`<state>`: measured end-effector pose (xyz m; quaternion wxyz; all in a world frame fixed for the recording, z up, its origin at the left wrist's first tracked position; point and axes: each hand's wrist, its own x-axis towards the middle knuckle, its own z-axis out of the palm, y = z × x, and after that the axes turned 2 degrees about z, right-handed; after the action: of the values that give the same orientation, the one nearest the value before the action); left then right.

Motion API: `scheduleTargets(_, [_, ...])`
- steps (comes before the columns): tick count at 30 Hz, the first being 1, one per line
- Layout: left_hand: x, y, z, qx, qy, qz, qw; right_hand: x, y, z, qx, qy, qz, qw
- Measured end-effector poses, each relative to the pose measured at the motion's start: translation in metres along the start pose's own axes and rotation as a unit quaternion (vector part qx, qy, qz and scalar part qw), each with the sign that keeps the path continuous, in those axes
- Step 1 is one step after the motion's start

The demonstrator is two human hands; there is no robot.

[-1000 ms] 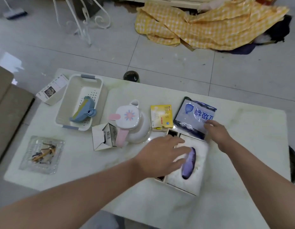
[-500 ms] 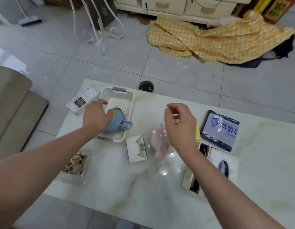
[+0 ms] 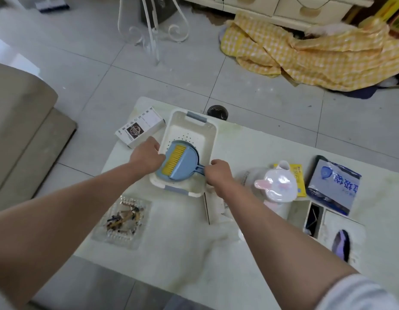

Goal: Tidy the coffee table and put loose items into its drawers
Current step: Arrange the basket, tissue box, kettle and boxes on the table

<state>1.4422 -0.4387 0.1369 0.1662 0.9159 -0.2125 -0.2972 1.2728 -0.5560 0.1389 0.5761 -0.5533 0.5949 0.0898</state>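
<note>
Left hand (image 3: pixel 147 156) grips the left side of the blue dustpan (image 3: pixel 182 165), fingers curled over its rim. Right hand (image 3: pixel 218 175) pinches the dustpan's handle at the right, fingers closed on it. Dustpan sits inside the white basket (image 3: pixel 207 135), tilted, yellow brush (image 3: pixel 174 161) nested in it, handle reaching over the basket's right wall. Both hands are at the basket's near half; the perforated far half is bare.

Basket stands at the table's (image 3: pixel 171 253) far left, its grey handle near the far edge. Small box (image 3: pixel 140 126) just left of the basket, hanging over the table's left corner. Clear tray (image 3: pixel 123 220) of small bits sits near-left, close to the near edge, well apart from the hands. Open white carton (image 3: pixel 216 206) touches the basket's near-right corner, partly under the right forearm.

Right of the hands: white jug (image 3: pixel 276 185) with pink lid tab, yellow packet (image 3: pixel 298 177) behind it, blue bag (image 3: pixel 334 184) further right. Tissue box (image 3: pixel 341 238) at near right. Middle of the table toward the near edge is open marble. Dark round object (image 3: pixel 217 111) on the floor beyond the far edge; sofa (image 3: pixel 22 130) left; yellow cloth (image 3: pixel 317 57) on the floor far right.
</note>
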Motion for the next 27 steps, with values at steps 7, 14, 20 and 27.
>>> scheduleTargets(7, [-0.019, 0.047, -0.064, -0.038, 0.113, 0.097, 0.988, -0.024, -0.039, -0.028, 0.043, 0.091, -0.148, 0.984])
scheduleTargets(14, [-0.080, 0.219, -0.087, -0.101, 0.179, 0.230, 0.951, -0.069, -0.072, -0.173, 0.137, 0.230, -0.246, 0.931])
scheduleTargets(20, [-0.154, 0.343, 0.028, -0.126, 0.086, 0.307, 0.939, -0.092, 0.016, -0.342, 0.074, 0.356, -0.207, 0.908])
scheduleTargets(27, [-0.259, 0.430, 0.215, -0.106, -0.138, 0.304, 0.936, -0.094, 0.206, -0.496, 0.029, 0.375, -0.066, 0.924])
